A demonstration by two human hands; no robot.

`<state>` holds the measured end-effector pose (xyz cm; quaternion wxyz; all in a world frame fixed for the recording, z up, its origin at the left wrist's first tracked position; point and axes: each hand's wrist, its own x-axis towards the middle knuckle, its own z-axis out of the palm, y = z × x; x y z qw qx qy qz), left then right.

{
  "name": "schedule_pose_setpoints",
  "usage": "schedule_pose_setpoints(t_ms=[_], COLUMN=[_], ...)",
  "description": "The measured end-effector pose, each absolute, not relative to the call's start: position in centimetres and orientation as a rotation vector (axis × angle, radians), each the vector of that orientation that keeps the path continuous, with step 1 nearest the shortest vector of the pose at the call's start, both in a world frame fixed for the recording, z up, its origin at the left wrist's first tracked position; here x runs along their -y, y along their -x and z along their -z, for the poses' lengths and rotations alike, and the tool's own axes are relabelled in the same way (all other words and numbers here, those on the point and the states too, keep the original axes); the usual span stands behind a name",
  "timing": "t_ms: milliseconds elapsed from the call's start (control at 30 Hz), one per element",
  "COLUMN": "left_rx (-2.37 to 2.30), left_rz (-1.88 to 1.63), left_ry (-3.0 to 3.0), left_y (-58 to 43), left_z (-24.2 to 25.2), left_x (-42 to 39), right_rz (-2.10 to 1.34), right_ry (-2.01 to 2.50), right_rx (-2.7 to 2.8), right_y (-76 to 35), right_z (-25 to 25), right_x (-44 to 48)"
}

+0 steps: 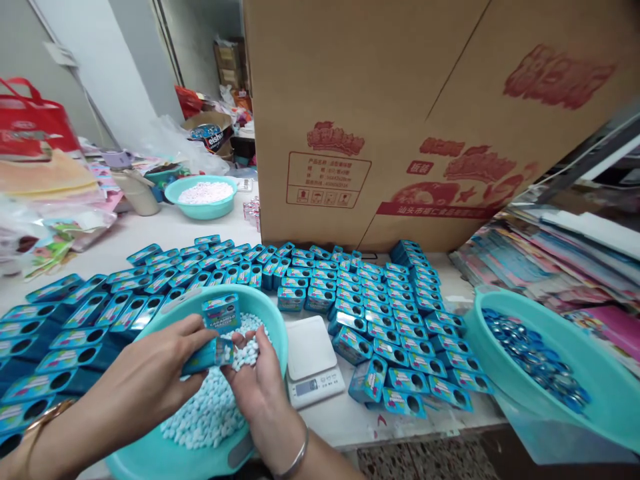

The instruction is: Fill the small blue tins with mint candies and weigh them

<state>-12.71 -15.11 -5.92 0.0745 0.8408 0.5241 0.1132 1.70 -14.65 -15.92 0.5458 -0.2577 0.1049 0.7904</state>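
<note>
My left hand (167,363) is wrapped round a small blue box (205,355), tilted so that its opening faces my other palm. My right hand (260,380) lies palm up and cups some pale blue candies (246,355) beside that opening. Both hands are above a turquoise basin (273,310) that holds many pale blue candies (205,410). Another blue box (221,313) stands upright on the candies, just behind my left hand's fingers. A white digital scale (313,353) sits on the table right of the basin.
Rows of blue boxes (373,313) cover the table behind and on both sides. A large cardboard box (320,87) stands at the back. At right, a turquoise basin (600,387) holds shiny blue pieces; another basin (203,210) with pale candies is at back left.
</note>
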Motion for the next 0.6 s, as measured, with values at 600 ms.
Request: schedule_pose_setpoints(t_ms=[600], left_rx=[-1.551], left_rz=[-0.720], left_ry=[-2.212], left_y=[9.8], left_z=[4.7], left_x=[14.2], right_rz=[-1.834], right_ry=[0.526], right_rx=[-0.433], right_y=[-9.4], right_z=[13.3], right_x=[13.7])
